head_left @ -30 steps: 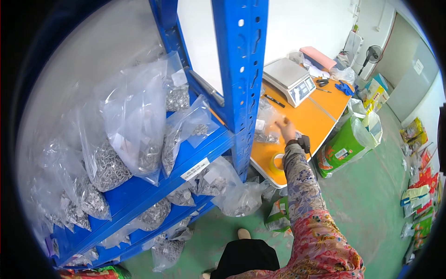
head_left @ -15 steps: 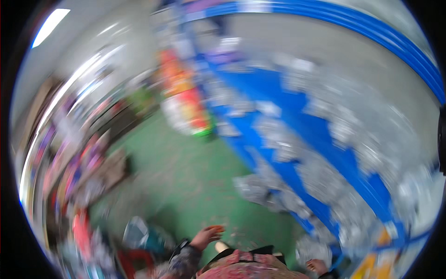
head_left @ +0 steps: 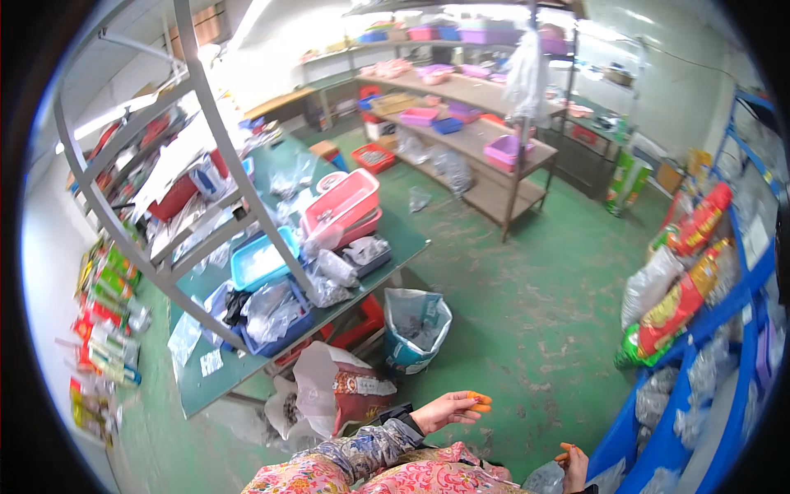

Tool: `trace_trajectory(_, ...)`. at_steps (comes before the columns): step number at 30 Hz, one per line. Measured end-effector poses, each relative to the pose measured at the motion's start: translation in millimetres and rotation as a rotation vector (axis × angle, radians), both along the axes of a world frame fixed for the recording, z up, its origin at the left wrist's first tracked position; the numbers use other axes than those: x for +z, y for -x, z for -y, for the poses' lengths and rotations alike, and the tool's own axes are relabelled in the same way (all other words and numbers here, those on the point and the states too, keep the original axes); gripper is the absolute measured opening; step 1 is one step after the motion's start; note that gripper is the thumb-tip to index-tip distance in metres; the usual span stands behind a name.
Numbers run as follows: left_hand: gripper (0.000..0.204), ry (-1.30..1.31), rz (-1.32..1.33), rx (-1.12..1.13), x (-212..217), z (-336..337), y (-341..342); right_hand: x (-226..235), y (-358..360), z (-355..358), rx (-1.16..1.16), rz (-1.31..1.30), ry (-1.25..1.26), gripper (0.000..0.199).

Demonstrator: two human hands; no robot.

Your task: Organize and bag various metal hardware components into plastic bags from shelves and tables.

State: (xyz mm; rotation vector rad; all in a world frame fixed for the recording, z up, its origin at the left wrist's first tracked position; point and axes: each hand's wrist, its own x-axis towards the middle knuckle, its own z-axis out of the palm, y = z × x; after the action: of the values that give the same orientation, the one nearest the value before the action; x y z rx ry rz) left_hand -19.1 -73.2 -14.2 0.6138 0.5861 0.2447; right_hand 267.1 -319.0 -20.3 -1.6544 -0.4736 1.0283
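My left hand is out in front of me, fingers apart, orange tips on them, holding nothing. It hangs over the green floor. My right hand is low at the bottom edge, also w/ orange tips; it sits right next to a clear bag, but I can't tell if the fingers are open or shut, or if it grips the bag. Just left of my left hand is a white and red sack. Near it stands an open blue and white sack. Behind those is the green table w/ a pink bin, blue trays and clear bags. A blue rack w/ bags is on the right side.
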Motion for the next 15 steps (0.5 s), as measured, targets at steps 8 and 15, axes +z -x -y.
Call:
trace_trajectory(8, 0.040, -0.154, 0.093, 0.147, 5, -108, -123, 27, -133, -208, 0.337, 0.040, 0.030, 0.025)
trace_trajectory(15, 0.036, -0.024, 0.262, 0.326, 52, -202, -251, 93, -118, -429, 0.606, -0.220, -0.274, 0.031)
